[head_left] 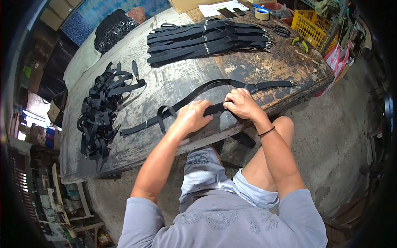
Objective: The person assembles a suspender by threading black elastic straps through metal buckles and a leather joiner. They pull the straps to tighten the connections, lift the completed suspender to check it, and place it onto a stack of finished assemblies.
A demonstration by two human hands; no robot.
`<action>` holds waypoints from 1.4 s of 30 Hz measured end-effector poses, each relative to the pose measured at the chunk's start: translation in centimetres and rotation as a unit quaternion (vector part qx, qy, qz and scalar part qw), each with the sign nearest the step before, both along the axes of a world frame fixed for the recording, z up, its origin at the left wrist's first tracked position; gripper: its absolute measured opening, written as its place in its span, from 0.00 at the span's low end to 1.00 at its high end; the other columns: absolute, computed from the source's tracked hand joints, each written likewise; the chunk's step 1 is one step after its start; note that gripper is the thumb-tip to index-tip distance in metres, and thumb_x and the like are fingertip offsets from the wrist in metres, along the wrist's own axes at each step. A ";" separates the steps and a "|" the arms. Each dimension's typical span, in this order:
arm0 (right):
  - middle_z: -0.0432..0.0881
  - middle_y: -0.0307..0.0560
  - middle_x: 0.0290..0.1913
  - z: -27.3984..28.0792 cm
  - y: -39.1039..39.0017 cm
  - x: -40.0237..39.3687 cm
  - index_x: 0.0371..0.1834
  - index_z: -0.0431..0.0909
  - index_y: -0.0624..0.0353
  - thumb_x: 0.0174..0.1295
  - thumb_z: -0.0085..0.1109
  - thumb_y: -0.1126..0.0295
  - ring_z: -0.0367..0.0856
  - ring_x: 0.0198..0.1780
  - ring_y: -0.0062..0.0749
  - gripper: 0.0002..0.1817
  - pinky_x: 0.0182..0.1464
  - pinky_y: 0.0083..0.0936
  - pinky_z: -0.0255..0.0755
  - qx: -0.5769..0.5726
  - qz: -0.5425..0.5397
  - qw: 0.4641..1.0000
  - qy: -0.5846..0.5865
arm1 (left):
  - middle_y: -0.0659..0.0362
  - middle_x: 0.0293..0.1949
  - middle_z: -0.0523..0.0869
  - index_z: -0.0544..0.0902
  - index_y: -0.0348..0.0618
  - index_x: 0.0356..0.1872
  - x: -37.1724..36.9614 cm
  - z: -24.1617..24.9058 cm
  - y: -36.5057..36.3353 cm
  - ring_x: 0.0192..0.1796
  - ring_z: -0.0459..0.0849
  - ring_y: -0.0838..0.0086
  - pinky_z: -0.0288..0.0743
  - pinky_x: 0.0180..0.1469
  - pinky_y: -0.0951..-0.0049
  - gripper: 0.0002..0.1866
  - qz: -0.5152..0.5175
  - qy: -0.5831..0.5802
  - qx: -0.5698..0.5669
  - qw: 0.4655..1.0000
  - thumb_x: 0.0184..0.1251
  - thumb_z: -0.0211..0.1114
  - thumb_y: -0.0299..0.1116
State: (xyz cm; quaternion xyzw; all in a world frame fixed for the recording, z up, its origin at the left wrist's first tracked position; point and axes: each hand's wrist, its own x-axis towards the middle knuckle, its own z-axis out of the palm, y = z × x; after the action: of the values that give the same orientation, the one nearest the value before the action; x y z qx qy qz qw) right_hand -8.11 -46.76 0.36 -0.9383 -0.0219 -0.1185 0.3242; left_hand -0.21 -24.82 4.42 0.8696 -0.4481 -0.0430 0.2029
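Black strap (216,108) — yellow crate (308,25) — patterned grey shirt (231,233).

Holds left forearm (159,160) and right forearm (280,149) extended forward, converging toward the grip, with elbows (145,193) bent behind it and set wider than hands. Rests left hand (192,116) palm down, with fingers (202,106) curled, left of the grip. Pinches with thumb (228,106) and fingers of right hand (243,104), with knuckles (240,92) uppermost.

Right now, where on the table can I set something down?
Free: the strip between the layered black fabric straps and the long black strap you're holding; also the near edge below its left end. Crowded: left, under the tangled black strap heap, and far right, around the beige tape roll.
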 end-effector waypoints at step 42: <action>0.52 0.59 0.79 -0.9 7.4 6.4 0.78 0.59 0.53 0.73 0.44 0.43 0.38 0.81 0.61 0.37 0.76 0.66 0.29 -0.250 -0.121 0.961 0.013 | 0.51 0.44 0.87 0.81 0.40 0.52 1.2 5.3 21.1 0.48 0.85 0.52 0.79 0.50 0.56 0.24 -0.009 -0.001 0.072 0.997 0.49 0.68 0.28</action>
State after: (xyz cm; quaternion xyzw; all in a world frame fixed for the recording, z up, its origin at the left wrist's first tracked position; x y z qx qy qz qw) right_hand -1.71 -39.31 -0.54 -0.9865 0.0669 -0.1353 0.0632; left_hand 1.02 -3.68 9.67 0.8780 -0.4517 -0.0757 0.1391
